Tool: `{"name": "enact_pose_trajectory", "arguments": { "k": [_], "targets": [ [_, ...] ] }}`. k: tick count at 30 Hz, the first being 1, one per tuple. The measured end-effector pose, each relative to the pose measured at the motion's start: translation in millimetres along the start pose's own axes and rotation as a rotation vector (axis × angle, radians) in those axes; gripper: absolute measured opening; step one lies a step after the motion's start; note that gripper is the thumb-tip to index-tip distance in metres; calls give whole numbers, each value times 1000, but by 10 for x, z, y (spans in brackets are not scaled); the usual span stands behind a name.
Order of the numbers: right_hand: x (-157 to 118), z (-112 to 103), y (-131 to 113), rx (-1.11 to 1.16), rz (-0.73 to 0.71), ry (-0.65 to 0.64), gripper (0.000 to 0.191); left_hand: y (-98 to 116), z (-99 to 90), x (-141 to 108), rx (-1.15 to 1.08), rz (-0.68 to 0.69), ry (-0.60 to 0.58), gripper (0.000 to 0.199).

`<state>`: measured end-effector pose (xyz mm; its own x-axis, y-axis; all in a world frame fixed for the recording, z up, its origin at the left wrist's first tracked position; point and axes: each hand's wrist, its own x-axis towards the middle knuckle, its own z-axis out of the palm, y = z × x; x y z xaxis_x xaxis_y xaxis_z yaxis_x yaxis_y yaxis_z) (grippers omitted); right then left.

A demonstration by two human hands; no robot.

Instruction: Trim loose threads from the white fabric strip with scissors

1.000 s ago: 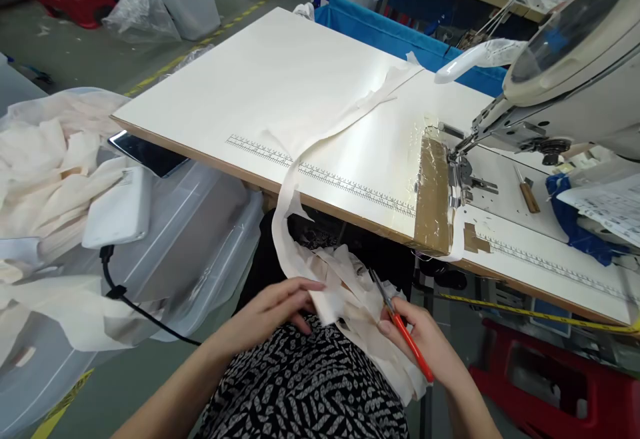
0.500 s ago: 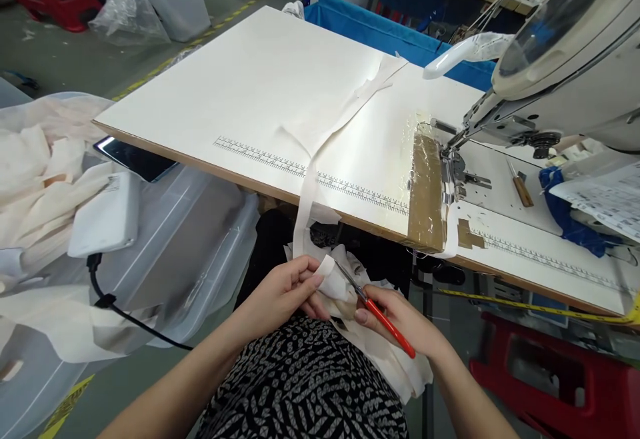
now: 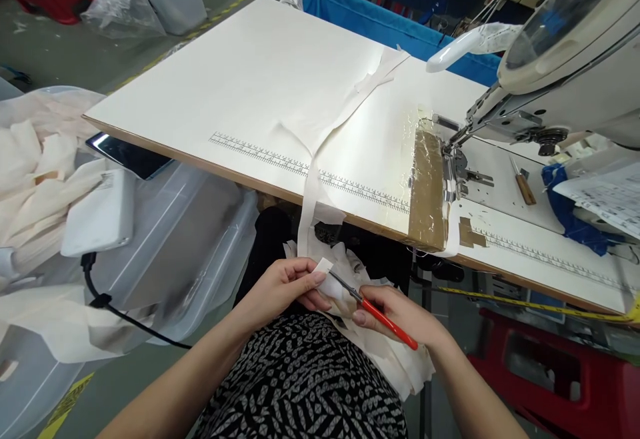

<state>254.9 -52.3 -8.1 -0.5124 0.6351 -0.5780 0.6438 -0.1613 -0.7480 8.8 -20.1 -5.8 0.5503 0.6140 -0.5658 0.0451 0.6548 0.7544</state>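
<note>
Between thumb and fingers, my left hand pinches the end of a cream fabric strip, over my lap. The strip runs up across the table edge onto the white tabletop. My right hand is closed around red-handled scissors, whose metal blades point up and left, with their tips at the edge of the pinched cloth end. How far the blades are apart is too small to tell. More cream fabric lies in a heap on my lap under both hands.
A sewing machine stands at the right of the white tabletop, which has printed rulers. At left, a clear plastic bin bears cream cloth and a white power bank with a black cable. A red stool is at lower right.
The scissors' tips have moved slightly left, closer to the pinched cloth end. Less of that end shows above my left fingers. The view has shifted a little.
</note>
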Motion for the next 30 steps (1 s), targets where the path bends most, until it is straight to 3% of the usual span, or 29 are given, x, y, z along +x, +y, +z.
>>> {"name": "enact_pose_trajectory", "arguments": {
  "k": [14, 24, 30],
  "targets": [
    [-11, 14, -92, -328, 61, 111, 52, -29, -22, 29, -10, -7, 0, 37],
    [12, 120, -82, -399, 96, 234, 57, -52, -47, 30, -13, 4, -3, 36],
    [-6, 121, -84, -399, 101, 245, 58, -48, -46, 67, -32, -6, -14, 36]
  ]
}}
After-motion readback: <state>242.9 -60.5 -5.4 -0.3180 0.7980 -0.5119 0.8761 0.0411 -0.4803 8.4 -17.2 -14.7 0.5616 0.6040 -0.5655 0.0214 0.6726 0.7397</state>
